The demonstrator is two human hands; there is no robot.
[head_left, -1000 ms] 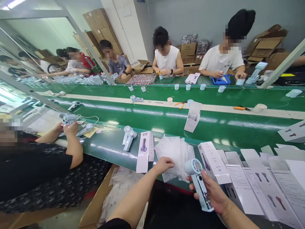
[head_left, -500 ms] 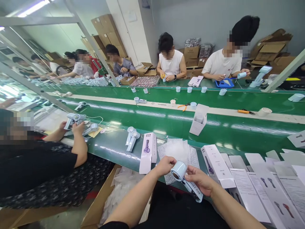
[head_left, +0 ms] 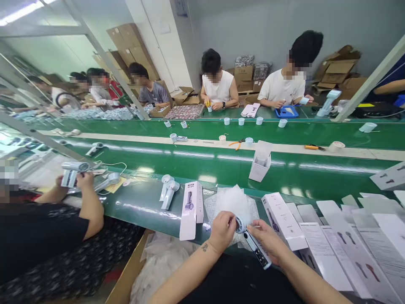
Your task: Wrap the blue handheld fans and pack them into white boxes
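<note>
A light blue handheld fan [head_left: 255, 249] is held over the near edge of the green workbench, its round head up and its handle slanting down to the right. My left hand [head_left: 224, 231] pinches the rim of the round head. Around the upper handle, just below the head, my right hand [head_left: 265, 237] is closed. Dark parts show along the handle's side. Behind the hands lie white translucent sheets [head_left: 232, 202] on bubble wrap. A printed white box [head_left: 191, 207] is left of them, and another printed box [head_left: 283, 219] is on the right.
Two light blue fans [head_left: 170, 192] lie left of the boxes. Many flat printed cartons [head_left: 329, 249] cover the right side. An open white box [head_left: 260, 166] stands on the green belt. A person at left handles a fan [head_left: 73, 171]. Below the bench is a cardboard box [head_left: 128, 274] of plastic bags.
The fan in my hands has been turned, so its handle's dark side now shows instead of the lettering. My left hand has moved over the head's rim. The camera view has shifted.
</note>
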